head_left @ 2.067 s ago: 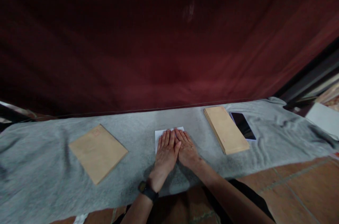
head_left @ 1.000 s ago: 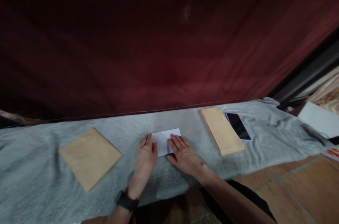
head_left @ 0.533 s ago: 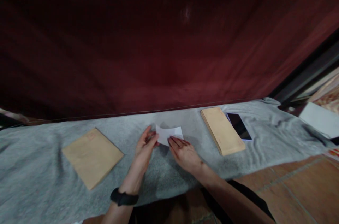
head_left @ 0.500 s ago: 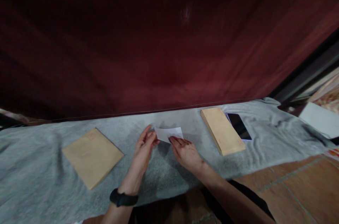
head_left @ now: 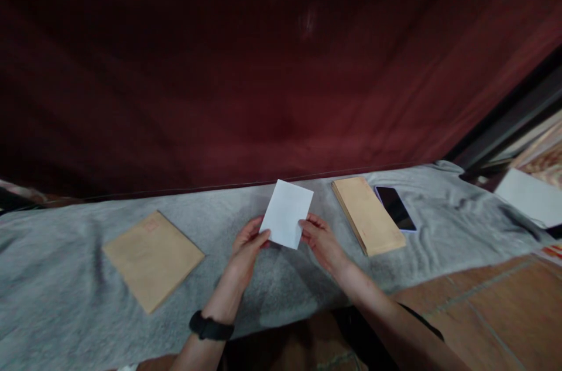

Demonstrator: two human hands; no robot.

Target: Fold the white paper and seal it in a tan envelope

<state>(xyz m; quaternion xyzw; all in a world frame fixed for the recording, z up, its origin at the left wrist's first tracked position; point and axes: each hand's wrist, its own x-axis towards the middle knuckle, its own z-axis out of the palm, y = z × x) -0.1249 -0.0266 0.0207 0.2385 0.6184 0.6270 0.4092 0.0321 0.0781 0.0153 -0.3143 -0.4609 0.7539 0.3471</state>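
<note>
Between my two hands a white sheet of paper is held up, its broad face toward me and slightly tilted. My left hand pinches its lower left corner, thumb on top. On the right edge, my right hand grips it with the thumb in front and the fingers behind. A stack of brown envelopes lies to the right of my right hand. Left of my left hand lie more brown envelopes, turned like a diamond, with a red print near the far corner.
A grey cloth covers the long narrow surface. Beside the right envelope stack is a phone with a dark screen. A dark red upright panel rises along the back edge. Tiled floor shows at the lower right.
The white paper has been raised and turned from a flat, narrow view to show its full face. My right hand has shifted right to its side edge.
</note>
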